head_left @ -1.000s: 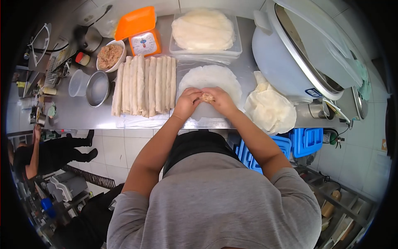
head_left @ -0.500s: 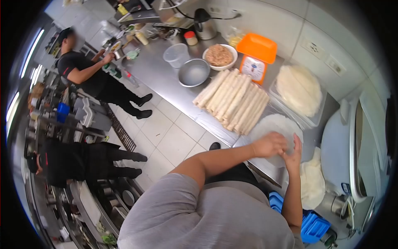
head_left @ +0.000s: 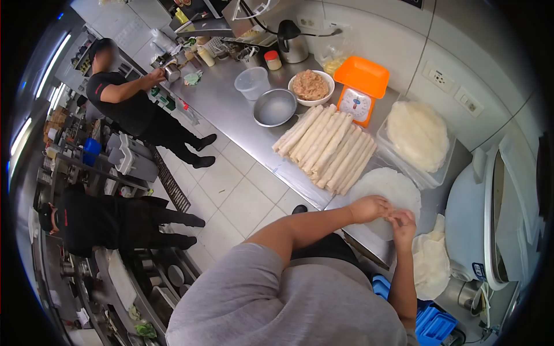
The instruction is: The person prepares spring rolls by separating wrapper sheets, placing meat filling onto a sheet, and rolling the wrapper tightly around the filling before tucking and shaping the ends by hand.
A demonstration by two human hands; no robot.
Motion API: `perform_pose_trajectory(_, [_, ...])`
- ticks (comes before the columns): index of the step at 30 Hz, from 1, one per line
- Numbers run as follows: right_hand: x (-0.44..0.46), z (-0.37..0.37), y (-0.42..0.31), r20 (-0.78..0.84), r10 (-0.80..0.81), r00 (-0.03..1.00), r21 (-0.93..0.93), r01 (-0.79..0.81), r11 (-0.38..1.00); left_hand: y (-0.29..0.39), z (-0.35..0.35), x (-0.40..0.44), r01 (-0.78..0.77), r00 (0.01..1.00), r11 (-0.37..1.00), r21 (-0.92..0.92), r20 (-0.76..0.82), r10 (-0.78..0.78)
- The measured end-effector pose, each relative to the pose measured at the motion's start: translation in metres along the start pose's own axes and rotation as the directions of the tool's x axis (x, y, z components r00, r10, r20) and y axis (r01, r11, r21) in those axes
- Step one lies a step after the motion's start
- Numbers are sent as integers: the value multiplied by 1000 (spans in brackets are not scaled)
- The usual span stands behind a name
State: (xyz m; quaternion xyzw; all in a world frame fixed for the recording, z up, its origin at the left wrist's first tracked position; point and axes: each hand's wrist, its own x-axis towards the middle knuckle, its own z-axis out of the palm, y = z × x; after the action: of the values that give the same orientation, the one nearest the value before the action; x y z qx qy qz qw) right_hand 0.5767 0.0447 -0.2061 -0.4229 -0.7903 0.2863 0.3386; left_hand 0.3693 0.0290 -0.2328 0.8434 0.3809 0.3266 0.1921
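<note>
My left hand (head_left: 370,209) and my right hand (head_left: 402,222) meet over a round, thin white wrapper (head_left: 388,187) lying on the steel counter. Fingers of both hands are bent together; whatever is between them is too small to make out. To the left of the wrapper, several long pale rolls (head_left: 323,147) are stacked side by side. A crumpled pile of wrappers (head_left: 430,265) lies to the right of my right hand. Behind, a clear container (head_left: 426,180) holds a stack of round wrappers (head_left: 416,135).
Past the rolls stand a bowl of minced filling (head_left: 310,86), an orange scale (head_left: 356,104), a metal bowl (head_left: 274,108) and a plastic tub (head_left: 252,83). A large lidded pot (head_left: 470,216) is at right. Two people in black (head_left: 130,106) are at left.
The view has swung left, bringing two people and more of the kitchen into sight. My hands, apart at the fingertips half a second ago, are now closer together. The filling seen between them no longer shows.
</note>
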Motion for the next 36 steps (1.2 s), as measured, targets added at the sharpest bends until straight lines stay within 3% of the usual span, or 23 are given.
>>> perform_pose_trajectory(2, [13,-1,-37,-87,-24,996,-15,23,1000,15,-7,4,92,970,995,-40,-224,-99])
perform_pose_trajectory(4, [11,1,-43,-69,3,998,-25,-4,1000,19,0,5,133,957,990,-42,-253,-139])
perform_pose_trajectory(6, [6,12,-21,57,51,997,-30,-49,998,5,8,10,117,986,993,30,-123,-113])
perform_pose_trajectory(9, [-5,21,20,100,-56,993,-149,71,986,-30,41,6,71,997,985,158,26,-76])
perform_pose_trajectory(11, [-10,19,28,153,-39,988,-193,68,979,-34,42,-1,70,995,994,79,-69,-65])
perform_pose_trajectory(13, [-8,2,-1,77,154,985,-24,-153,988,-5,3,6,50,998,995,-85,-26,-52])
perform_pose_trajectory(14, [-8,0,-2,13,106,994,4,-106,994,2,-1,3,169,984,984,-51,-49,-171])
perform_pose_trajectory(15, [-9,-2,1,-48,47,998,31,-45,998,1,-1,3,128,989,991,-35,-68,-131])
perform_pose_trajectory(17, [-18,3,23,-23,-4,1000,-20,4,1000,1,6,10,74,996,996,55,-53,-71])
perform_pose_trajectory(21, [-15,-15,25,31,-101,994,-7,101,995,5,14,20,15,998,999,44,-68,-12])
perform_pose_trajectory(24, [-17,-25,1,6,204,979,31,-204,978,8,11,29,-11,999,999,41,-40,12])
perform_pose_trajectory(27, [-20,-21,11,-29,143,989,-22,-143,989,11,19,37,-63,998,993,95,-14,65])
perform_pose_trajectory(30, [-22,-31,11,-60,190,980,180,-177,968,15,19,43,-60,998,994,93,7,59])
perform_pose_trajectory(33, [-30,-26,31,-144,-29,989,-107,13,994,29,19,47,5,999,997,80,32,-8])
perform_pose_trajectory(35, [-34,-25,45,-135,-23,991,-106,8,994,24,36,46,35,999,992,125,15,-38])
perform_pose_trajectory(36, [-34,-24,49,-139,-19,990,-106,5,994,24,32,47,16,1000,999,50,16,-17])
